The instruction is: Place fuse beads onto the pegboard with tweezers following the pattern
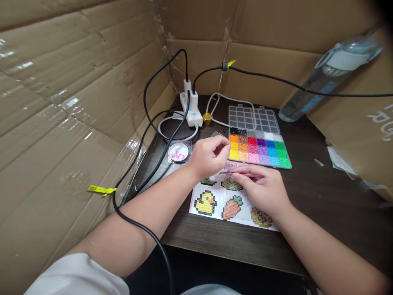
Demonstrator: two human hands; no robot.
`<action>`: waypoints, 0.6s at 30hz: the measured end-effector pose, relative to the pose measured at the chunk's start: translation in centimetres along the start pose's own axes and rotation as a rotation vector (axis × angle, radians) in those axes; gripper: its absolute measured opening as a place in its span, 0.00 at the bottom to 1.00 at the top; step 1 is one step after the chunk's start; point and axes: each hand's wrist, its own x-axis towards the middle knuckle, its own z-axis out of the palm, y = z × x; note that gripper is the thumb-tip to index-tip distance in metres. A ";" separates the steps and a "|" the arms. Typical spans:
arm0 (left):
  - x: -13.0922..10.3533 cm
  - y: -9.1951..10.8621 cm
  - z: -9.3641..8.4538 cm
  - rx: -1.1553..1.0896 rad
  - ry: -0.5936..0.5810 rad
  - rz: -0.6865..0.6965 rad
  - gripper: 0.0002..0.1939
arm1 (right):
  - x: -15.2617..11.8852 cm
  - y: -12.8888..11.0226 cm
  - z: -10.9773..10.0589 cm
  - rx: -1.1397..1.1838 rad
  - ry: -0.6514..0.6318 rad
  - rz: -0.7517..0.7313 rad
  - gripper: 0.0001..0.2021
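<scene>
My right hand grips a pair of slim reddish tweezers, their tip pointing left over the pattern sheet. The sheet shows a yellow duck, an orange carrot and other pixel pictures. Just above and left of the tweezers, my left hand is curled with thumb and fingers drawn together; whatever it may hold is hidden. Beyond both hands lies a bead box with several compartments of coloured beads, its clear lid folded back. Left of my left hand, a small white dish contains pink beads and rests on a clear pegboard.
A white power strip with plugged-in chargers stands at the back left. A black cable crosses over my left forearm. Cardboard walls enclose the dark table. A bottle leans at the back right. A small gold cup sits near the strip.
</scene>
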 end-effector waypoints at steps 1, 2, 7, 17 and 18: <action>0.0 0.0 0.0 -0.001 -0.001 0.003 0.04 | 0.0 0.0 0.0 -0.002 -0.002 0.001 0.04; 0.0 0.0 0.0 -0.001 -0.002 0.005 0.04 | 0.0 0.1 0.0 -0.004 -0.004 0.002 0.04; 0.0 0.0 0.0 0.009 -0.001 0.002 0.05 | 0.0 0.2 0.1 0.001 -0.015 0.017 0.04; 0.0 0.0 0.0 0.016 -0.016 -0.003 0.05 | 0.0 0.1 0.0 -0.015 0.013 0.002 0.03; 0.0 0.0 0.0 0.017 -0.016 -0.005 0.05 | 0.0 0.1 0.0 -0.016 0.014 0.003 0.03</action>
